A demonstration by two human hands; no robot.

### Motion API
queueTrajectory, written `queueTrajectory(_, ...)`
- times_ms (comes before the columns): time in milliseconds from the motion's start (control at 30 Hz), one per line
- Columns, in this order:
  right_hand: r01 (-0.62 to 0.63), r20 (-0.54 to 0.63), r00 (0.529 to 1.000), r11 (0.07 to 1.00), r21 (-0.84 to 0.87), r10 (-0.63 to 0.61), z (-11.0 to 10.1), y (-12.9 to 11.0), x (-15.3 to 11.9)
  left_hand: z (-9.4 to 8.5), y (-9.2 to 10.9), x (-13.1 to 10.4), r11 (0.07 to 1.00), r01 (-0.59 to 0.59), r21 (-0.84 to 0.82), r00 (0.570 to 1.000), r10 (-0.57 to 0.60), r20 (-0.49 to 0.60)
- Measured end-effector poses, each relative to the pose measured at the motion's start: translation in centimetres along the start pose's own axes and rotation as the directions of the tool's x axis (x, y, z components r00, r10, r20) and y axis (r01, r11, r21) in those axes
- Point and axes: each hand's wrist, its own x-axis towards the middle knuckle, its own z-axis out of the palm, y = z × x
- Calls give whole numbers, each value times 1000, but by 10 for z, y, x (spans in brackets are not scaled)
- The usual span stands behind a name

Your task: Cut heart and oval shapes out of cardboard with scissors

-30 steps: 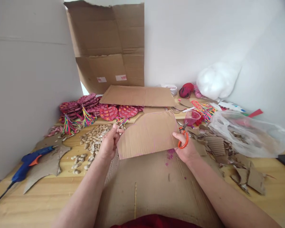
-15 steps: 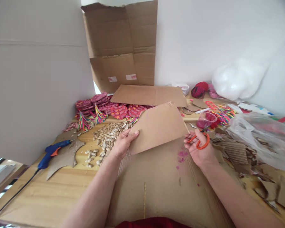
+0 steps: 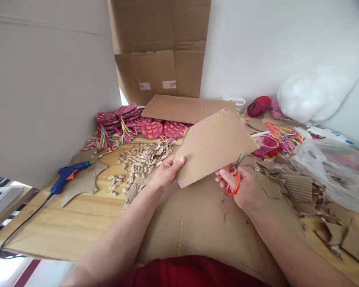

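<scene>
My left hand (image 3: pixel 169 173) grips the left corner of a flat cardboard piece (image 3: pixel 214 145), thumb on top. Faint pink curved lines show on the cardboard's face, and it is held tilted above a larger cardboard sheet (image 3: pixel 197 227). My right hand (image 3: pixel 239 183) is closed around orange-handled scissors (image 3: pixel 233 183) near the piece's lower right edge. The scissor blades point up and away, beside that edge. Whether the right fingertips touch the cardboard is hard to tell.
Peanut shells (image 3: pixel 145 157) lie left of the hands, a blue glue gun (image 3: pixel 66 177) farther left. Behind are pink tasselled pieces (image 3: pixel 152 129) and a cardboard strip (image 3: pixel 185 108). Cardboard scraps (image 3: pixel 297 187) and a clear plastic bag (image 3: pixel 329 167) lie right.
The cardboard piece has turned and now shows pink lines. My right hand has moved left and down along it, and the scissors now point upward. The whole view has shifted slightly.
</scene>
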Motion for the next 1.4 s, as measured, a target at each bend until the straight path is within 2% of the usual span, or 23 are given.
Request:
queueTrajectory(267, -3, -8, 1000, 1000, 28, 3, 0, -2, 0, 6, -3, -4, 997, 73, 31, 995, -74, 66)
queueTrajectory(633, -45, -115, 992, 992, 122, 59, 2, -10, 5, 3, 2, -3, 988, 149, 32, 966, -152, 209)
queueTrajectory(800, -44, -164, 984, 987, 152, 69, 0, -14, 7, 2, 8, -4, 991, 132, 29, 970, -135, 202)
queueTrajectory(1000, -31, -171, 984, 987, 157, 58, 0, -15, 8, -1, 8, -5, 990, 71, 126, 976, -94, 194)
queueTrajectory(1133, 31, -261, 965, 980, 195, 22, -5, -22, 13, -3, 7, -4, 986, 52, 161, 983, -78, 163)
queueTrajectory(1233, 44, -328, 944, 968, 247, 41, -10, -26, 18, -2, 7, -4, 986, 54, 158, 982, -81, 173)
queueTrajectory(1400, 44, -341, 939, 967, 252, 46, -12, -28, 19, 0, 7, -5, 991, 32, 126, 987, -51, 149)
